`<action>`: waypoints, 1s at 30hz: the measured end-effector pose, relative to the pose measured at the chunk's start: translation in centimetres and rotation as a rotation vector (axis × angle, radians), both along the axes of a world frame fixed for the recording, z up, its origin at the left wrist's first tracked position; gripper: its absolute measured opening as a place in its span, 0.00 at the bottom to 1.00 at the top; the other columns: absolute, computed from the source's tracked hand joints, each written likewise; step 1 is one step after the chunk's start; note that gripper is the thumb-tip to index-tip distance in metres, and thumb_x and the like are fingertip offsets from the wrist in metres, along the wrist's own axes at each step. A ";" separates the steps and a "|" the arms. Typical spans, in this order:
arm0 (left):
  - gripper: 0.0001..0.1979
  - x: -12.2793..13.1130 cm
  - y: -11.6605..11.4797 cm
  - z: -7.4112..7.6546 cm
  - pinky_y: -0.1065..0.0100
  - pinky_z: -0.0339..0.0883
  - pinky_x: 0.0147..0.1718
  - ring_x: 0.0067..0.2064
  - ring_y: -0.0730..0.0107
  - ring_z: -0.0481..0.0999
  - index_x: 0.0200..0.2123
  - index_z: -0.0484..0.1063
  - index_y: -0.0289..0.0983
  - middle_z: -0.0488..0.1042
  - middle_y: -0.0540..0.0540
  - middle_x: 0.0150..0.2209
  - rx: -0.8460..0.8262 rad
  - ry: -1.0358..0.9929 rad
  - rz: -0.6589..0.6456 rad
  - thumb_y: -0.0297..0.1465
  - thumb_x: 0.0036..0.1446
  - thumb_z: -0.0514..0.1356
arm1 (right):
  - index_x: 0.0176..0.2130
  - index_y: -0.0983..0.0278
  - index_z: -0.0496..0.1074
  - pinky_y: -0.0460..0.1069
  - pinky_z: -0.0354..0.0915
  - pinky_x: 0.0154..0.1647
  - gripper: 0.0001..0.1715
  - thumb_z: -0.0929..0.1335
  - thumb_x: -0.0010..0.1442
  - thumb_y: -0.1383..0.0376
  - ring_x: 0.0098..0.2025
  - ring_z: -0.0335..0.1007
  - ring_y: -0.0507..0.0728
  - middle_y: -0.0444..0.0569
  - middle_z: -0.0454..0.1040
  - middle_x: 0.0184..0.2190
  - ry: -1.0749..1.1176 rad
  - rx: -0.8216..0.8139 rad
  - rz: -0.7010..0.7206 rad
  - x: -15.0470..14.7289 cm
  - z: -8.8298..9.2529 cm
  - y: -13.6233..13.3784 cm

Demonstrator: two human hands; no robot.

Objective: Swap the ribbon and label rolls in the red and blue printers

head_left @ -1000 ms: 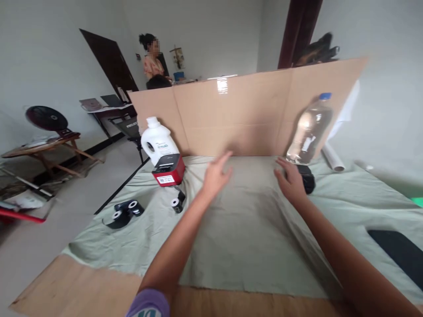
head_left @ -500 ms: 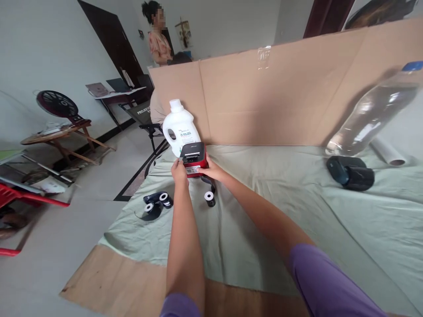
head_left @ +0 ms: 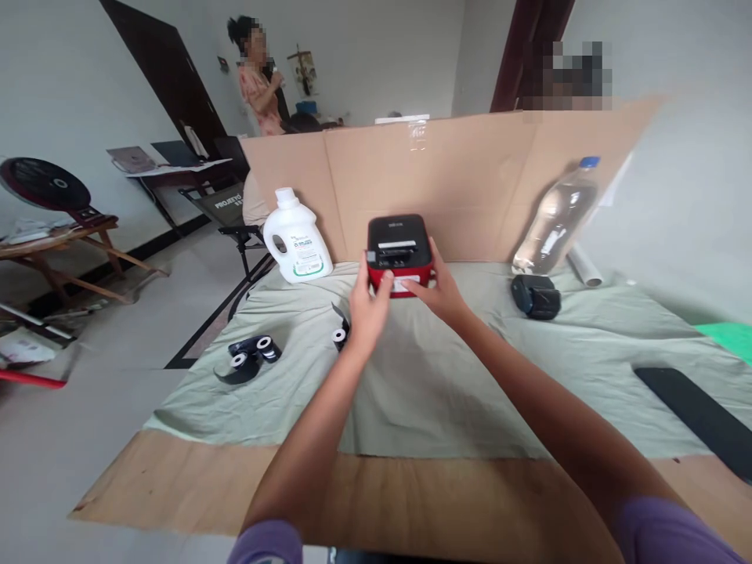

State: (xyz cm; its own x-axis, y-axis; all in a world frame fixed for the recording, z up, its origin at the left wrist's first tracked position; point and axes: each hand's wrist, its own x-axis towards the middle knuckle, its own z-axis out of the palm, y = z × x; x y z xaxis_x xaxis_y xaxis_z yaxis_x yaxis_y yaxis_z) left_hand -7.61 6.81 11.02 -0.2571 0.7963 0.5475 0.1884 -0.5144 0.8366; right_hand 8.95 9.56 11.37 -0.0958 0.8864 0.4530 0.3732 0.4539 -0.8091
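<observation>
Between my two hands is a small red and black label printer (head_left: 399, 244), its dark top facing me. My left hand (head_left: 371, 301) grips its left side, the thumb on the front face. On the opposite side my right hand (head_left: 440, 288) holds it, thumb also at the front near a white label. The printer appears lifted above the green cloth (head_left: 435, 376). Left of my left forearm a black ribbon roll (head_left: 339, 338) with a white core stands partly hidden. Farther left lie more black ribbon rolls (head_left: 250, 356).
A white detergent jug (head_left: 299, 243) stands at the back left, before a cardboard panel (head_left: 470, 180). At the right are a clear bottle with a blue cap (head_left: 558, 215), a black device (head_left: 536, 298), a white roll (head_left: 584, 266) and a flat black slab (head_left: 696, 415). A person (head_left: 258, 86) stands behind.
Both hands have carried the printer rightward, away from the detergent jug. My view has turned right, bringing the black slab into sight. Another person's blurred head now shows behind the cardboard.
</observation>
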 end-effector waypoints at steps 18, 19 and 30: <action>0.36 5.0 -8.5 -11.1 0.56 0.66 0.63 0.64 0.55 0.70 0.69 0.58 0.39 0.66 0.39 0.66 -0.204 0.035 -0.270 0.40 0.61 0.64 | 0.73 0.57 0.46 0.67 0.58 0.66 0.57 0.73 0.56 0.51 0.66 0.58 0.70 0.57 0.61 0.68 -0.049 -0.025 -0.104 7.8 -11.6 -10.3; 0.35 5.0 -8.6 -11.1 0.56 0.66 0.62 0.63 0.55 0.71 0.68 0.59 0.38 0.67 0.39 0.65 -0.201 0.021 -0.264 0.40 0.60 0.64 | 0.73 0.57 0.46 0.66 0.57 0.66 0.57 0.74 0.56 0.52 0.67 0.58 0.69 0.57 0.60 0.68 -0.054 -0.027 -0.105 7.9 -11.7 -10.3; 0.23 3.6 -7.7 -9.7 0.64 0.75 0.45 0.59 0.56 0.72 0.53 0.68 0.40 0.66 0.37 0.63 -0.092 0.228 -0.219 0.36 0.56 0.67 | 0.70 0.55 0.52 0.62 0.70 0.56 0.54 0.76 0.52 0.55 0.61 0.67 0.66 0.56 0.63 0.66 -0.030 -0.039 -0.109 7.9 -11.4 -10.3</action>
State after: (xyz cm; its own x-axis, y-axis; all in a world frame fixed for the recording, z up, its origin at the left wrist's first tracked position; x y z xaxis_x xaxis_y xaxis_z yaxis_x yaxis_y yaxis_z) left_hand -4.01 -0.87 1.28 0.0461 0.8681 0.4942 0.2694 -0.4872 0.8307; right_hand 16.88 -0.79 -0.02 -0.0112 0.9093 0.4161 0.4430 0.3776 -0.8132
